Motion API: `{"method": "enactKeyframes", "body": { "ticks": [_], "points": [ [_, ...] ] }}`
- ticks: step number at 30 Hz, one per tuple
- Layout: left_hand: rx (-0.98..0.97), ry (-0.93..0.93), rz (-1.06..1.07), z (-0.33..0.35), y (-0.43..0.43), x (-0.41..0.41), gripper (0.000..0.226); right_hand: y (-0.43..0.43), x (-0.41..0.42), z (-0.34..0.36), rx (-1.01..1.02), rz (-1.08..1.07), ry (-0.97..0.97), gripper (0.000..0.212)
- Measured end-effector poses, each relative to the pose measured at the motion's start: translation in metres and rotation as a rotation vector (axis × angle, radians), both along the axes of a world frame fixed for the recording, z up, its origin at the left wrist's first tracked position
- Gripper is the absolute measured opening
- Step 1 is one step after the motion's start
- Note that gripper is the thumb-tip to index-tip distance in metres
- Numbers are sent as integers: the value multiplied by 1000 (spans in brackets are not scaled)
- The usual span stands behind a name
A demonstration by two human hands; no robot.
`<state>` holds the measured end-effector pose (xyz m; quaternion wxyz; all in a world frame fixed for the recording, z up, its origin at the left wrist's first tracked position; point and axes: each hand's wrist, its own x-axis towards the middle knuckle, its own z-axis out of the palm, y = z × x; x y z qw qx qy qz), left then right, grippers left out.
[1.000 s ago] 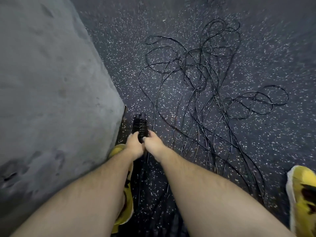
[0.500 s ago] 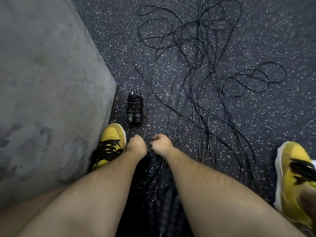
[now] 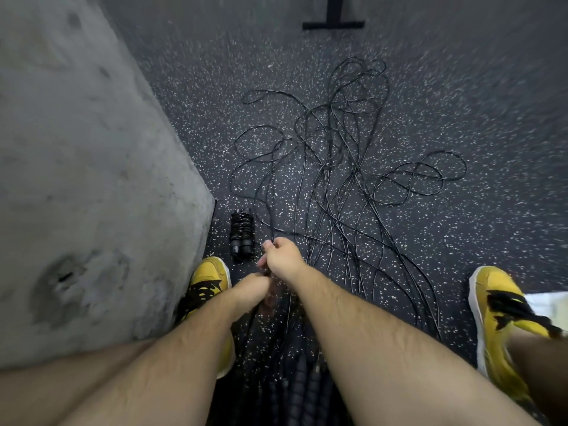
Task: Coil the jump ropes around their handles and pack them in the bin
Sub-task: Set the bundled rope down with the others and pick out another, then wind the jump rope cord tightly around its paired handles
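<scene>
While the coiled jump rope point(image 3: 242, 232) lies finished on the speckled floor point(image 3: 461, 96), wound tight around its pair of black handles, the loose ropes point(image 3: 335, 167) sprawl in a tangle just right of that bundle and well beyond it, with one looped strand thrown far out to the right. Just right of the bundle and slightly nearer the person, the right hand point(image 3: 284, 256) has its fingers curled and pinches a thin strand of the loose ropes at its fingertips. The left hand point(image 3: 250, 289) sits nearer still, below the bundle, bunched into a fist against the right wrist; motion blur hides whether it grips anything. Ribbed black handles point(image 3: 299, 388) hang blurred between the forearms, far nearer than the bundle. The left shoe point(image 3: 207, 281), yellow with black laces, stands just below and left of the bundle, and the right shoe point(image 3: 498, 305) is well off to its right. A concrete block point(image 3: 92, 179) rises immediately left of the bundle, and a black T-shaped bar point(image 3: 333, 20) lies far beyond it.
</scene>
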<state>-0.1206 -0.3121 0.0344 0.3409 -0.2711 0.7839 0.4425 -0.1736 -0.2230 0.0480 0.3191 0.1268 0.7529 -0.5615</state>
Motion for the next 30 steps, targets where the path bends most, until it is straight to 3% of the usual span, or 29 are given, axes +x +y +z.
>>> {"method": "enactKeyframes", "body": {
  "ticks": [2, 8, 16, 22, 30],
  "points": [
    [-44, 35, -34, 5, 1, 10, 28, 5, 10, 12, -27, 14, -2, 26],
    [86, 156, -44, 13, 10, 46, 38, 30, 40, 47, -60, -66, 52, 26],
    [272, 297, 60, 136, 61, 57, 37, 72, 45, 144, -127, -52, 209, 29],
    [155, 565, -136, 251, 72, 52, 40, 99, 36, 259, -244, -53, 341, 26],
    [342, 781, -262, 367, 101, 27, 28, 147, 31, 372, -410, -86, 523, 30]
  ]
}}
